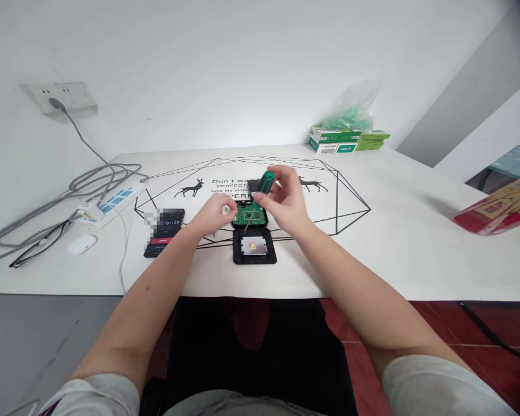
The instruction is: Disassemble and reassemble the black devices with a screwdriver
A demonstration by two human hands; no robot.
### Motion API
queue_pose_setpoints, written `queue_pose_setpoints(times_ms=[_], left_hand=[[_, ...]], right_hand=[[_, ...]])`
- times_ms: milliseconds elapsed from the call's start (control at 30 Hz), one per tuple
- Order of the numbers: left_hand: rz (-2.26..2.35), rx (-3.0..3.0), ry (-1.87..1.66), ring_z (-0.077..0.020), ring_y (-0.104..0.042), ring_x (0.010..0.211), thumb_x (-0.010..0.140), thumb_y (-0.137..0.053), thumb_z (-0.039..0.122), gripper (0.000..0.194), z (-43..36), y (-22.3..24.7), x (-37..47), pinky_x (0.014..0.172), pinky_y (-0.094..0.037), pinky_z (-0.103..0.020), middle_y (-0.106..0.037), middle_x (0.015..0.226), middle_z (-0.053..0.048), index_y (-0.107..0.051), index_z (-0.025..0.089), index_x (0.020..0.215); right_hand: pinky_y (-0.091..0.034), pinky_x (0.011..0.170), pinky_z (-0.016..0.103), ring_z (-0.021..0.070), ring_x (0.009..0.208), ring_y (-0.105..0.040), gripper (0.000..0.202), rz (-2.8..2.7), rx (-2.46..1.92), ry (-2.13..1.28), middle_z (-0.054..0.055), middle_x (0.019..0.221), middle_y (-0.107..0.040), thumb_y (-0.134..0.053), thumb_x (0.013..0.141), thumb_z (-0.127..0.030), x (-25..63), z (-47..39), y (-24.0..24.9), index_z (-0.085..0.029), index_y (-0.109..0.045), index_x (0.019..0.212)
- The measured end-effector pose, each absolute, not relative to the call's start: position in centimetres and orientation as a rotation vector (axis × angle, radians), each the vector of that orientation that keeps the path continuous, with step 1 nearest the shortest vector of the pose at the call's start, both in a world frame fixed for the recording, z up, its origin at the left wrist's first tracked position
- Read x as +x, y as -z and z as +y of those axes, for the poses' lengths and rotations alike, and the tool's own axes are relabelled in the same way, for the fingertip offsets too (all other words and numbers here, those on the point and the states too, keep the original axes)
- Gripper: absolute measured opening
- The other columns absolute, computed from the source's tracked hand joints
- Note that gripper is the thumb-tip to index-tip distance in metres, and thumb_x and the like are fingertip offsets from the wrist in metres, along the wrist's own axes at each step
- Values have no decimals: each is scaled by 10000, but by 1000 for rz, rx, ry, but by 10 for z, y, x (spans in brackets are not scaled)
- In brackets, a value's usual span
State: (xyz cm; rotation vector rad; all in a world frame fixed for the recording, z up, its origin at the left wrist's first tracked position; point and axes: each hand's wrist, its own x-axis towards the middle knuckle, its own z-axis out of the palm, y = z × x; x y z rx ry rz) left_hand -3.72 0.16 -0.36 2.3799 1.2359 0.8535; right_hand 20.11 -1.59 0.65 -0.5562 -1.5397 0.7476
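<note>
My right hand [286,199] grips a green and black screwdriver [266,184], its thin shaft slanting down to the left. Below the handle lies a green circuit board [252,216] in a black housing. Nearer the table's front edge is a square black cover [238,257] with a silvery plate and a small yellowish patch in its middle. At the board's left side is my left hand [216,212], its fingers curled together; whatever they may hold is too small to make out. A dark part shows behind the board, partly hidden by the screwdriver and my right hand.
A phone [176,219] lies left of my left hand. Farther left are a power strip [120,199], coiled grey cables, glasses [41,242] and a white mouse [82,244]. Green and white boxes [335,137] stand at the back wall; a red and yellow package [494,211] is at the right.
</note>
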Motion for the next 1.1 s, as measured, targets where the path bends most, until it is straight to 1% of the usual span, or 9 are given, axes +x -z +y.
queue_pose_setpoints(times_ms=[100,200,367,500,700,800,933,1033,1100], left_hand=[[1131,2370,-796,-280,-670,1151,919,-657,315,109,-3,3,-35,1028,-541,-453,-781,1092,-61,-702,249,844],[1017,2371,-765,-276,-669,1173,935,-669,356,145,-7,2,-31,1075,-525,-464,-786,1089,-57,-697,254,836],[867,2337,-785,-255,-686,1125,938,-670,370,153,-12,0,-25,1053,-543,-444,-777,1058,-57,-681,251,843],[881,2311,-754,-254,-691,1118,938,-670,366,145,-17,-3,-23,1041,-554,-443,-772,1065,-63,-675,249,851],[837,2341,-753,-248,-682,1094,963,-639,316,146,-24,-3,-14,1037,-546,-442,-759,1044,-60,-644,244,836],[769,2414,-680,-248,-669,1084,980,-623,271,151,-30,0,-5,1065,-527,-459,-756,1049,-63,-623,239,832],[710,2468,-541,-268,-649,1161,999,-622,242,145,-37,5,10,1072,-531,-455,-761,1109,-86,-626,234,855],[695,2511,-507,-279,-642,1152,990,-617,195,133,-39,8,19,1073,-526,-450,-772,1089,-89,-650,231,867],[664,2539,-476,-278,-647,1116,971,-630,164,140,-40,10,23,1084,-512,-445,-781,1034,-73,-659,232,853]], right_hand=[[-646,769,340,184,945,-623,648,-1424,-559,-621,31,1225,-551,-865,875,-586,212,-3,-8,-414,-485,1370],[-665,809,349,196,1007,-633,673,-1378,-565,-590,38,1260,-548,-873,865,-605,215,2,-8,-421,-480,1379],[-632,716,295,171,953,-624,614,-1450,-567,-593,25,1249,-551,-865,891,-562,210,-3,-5,-421,-500,1364],[-588,646,294,176,920,-612,603,-1508,-600,-578,31,1227,-550,-843,902,-579,207,-7,-5,-403,-504,1368],[-583,651,302,168,879,-596,659,-1475,-582,-652,22,1188,-563,-938,795,-563,208,-11,-12,-383,-560,1304],[-605,700,330,164,845,-606,553,-1528,-519,-710,17,1134,-606,-943,791,-539,213,-15,-19,-350,-627,1204],[-649,791,412,214,909,-702,365,-1647,-431,-861,50,1084,-716,-844,877,-559,225,-20,-31,-290,-706,1082],[-660,841,448,236,944,-758,284,-1695,-397,-958,62,1060,-782,-837,886,-450,231,-23,-37,-254,-723,1056],[-656,826,430,235,949,-770,247,-1722,-405,-980,57,1038,-796,-851,863,-373,232,-24,-39,-244,-724,1032]])
